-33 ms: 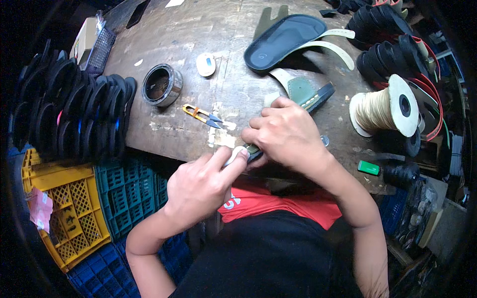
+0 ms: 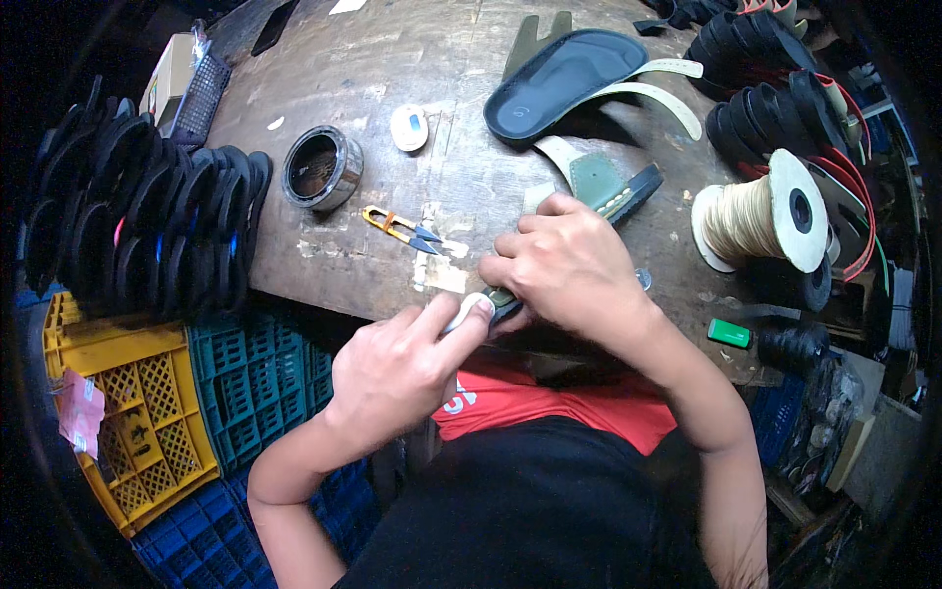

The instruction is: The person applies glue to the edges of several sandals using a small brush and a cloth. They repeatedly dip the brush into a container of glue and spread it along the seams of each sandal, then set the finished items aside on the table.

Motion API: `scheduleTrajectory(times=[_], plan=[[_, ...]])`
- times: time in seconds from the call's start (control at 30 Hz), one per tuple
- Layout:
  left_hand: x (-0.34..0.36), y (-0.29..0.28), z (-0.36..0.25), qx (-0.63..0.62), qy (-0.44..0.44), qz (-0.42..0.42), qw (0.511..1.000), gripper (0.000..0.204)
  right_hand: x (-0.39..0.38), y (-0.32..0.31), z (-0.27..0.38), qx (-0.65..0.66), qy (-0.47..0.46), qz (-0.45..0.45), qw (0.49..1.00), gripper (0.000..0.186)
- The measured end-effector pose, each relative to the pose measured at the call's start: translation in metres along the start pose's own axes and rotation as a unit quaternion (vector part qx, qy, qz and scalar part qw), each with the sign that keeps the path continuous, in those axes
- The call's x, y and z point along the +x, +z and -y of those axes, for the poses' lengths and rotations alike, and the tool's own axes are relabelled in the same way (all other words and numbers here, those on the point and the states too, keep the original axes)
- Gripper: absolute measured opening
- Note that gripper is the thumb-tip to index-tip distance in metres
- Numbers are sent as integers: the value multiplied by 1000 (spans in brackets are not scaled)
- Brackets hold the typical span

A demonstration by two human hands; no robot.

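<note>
At the table's near edge my right hand is closed round a sandal with a dark sole and green upper strap. Light stitches show along its side, and a pale strap end sticks out beyond my knuckles. My fingers hide most of its middle. Against the sandal's near end, my left hand pinches a small white rounded piece; its kind I cannot make out. Yellow-handled thread snips lie just beyond my left hand. Farther off is another sandal, dark, with loose pale straps.
An open round tin and a white oval case stand left of centre. To the right are a spool of cream cord and a green lighter. Dark soles are stacked at left, above plastic crates.
</note>
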State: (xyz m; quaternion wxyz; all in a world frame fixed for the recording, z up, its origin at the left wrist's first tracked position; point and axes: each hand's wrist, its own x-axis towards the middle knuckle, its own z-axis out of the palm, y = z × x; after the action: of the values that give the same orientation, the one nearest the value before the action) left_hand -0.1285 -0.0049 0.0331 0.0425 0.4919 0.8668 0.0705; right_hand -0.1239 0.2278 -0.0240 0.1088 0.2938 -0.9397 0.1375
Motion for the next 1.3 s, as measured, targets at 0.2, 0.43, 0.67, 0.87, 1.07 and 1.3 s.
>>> scheduleTrajectory(times=[0.2, 0.43, 0.67, 0.87, 1.07, 1.3], plan=[[0, 1, 1, -7, 2, 27, 1000, 51, 1, -3, 1, 2, 6, 19, 1000, 20], [-1, 2, -6, -35, -24, 17, 999, 49, -2, -2, 1, -4, 24, 13, 1000, 31], [-3, 6, -6, -37, -48, 19, 998, 43, -1, 0, 1, -6, 23, 22, 999, 35], [-7, 12, -7, -92, -73, -20, 993, 41, -5, 0, 3, -8, 15, 6, 1000, 18], [-11, 15, -21, -150, -139, -78, 976, 35, -8, -3, 10, -13, 39, -16, 999, 17], [-2, 23, -33, -101, -170, -126, 972, 30, -16, 0, 27, -38, 102, -18, 994, 16]])
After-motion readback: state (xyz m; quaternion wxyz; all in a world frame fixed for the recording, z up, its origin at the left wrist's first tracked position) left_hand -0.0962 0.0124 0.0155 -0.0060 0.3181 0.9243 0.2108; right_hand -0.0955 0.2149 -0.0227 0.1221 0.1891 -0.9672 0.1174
